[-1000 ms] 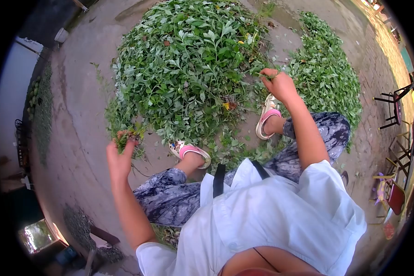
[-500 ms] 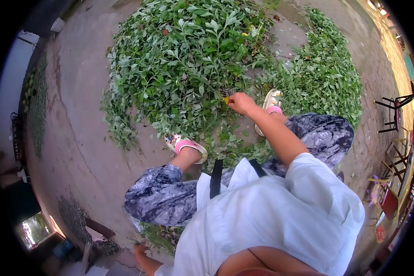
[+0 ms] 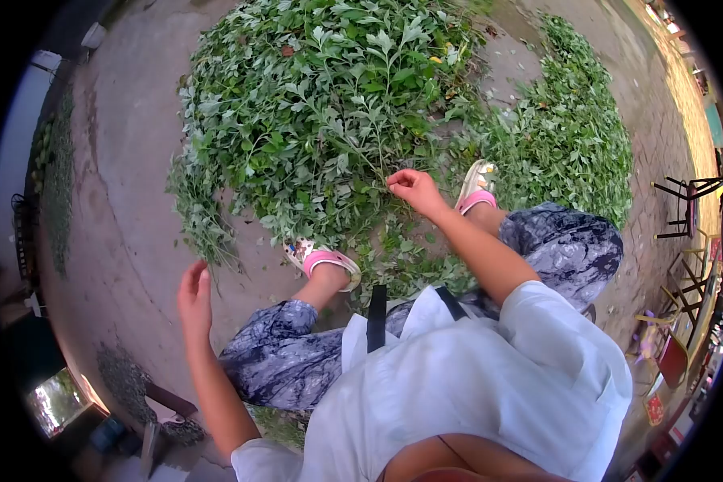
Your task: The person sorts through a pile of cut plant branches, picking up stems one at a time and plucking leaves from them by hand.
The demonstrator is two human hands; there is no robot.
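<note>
- Head view: left hand (image 3: 194, 301) is held loosely open.
- Right hand (image 3: 415, 191) is curled near the leafy heap (image 3: 313, 120); whether anything is gripped cannot be told.

Floor: grey concrete (image 3: 128, 185), cracked. Left, as I look: pale wall (image 3: 18, 153), white bucket (image 3: 94, 35). Right: black-framed chair (image 3: 690, 210), red-panelled chair (image 3: 673, 361); a sunlit strip (image 3: 676, 68) lies beyond.

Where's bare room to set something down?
Widest: the grey ground between the large green leaf heap and the dark green strip far left. A smaller patch borders that heap's upper right. Crowded: between the pink and white shoes, strewn with leaves.
</note>
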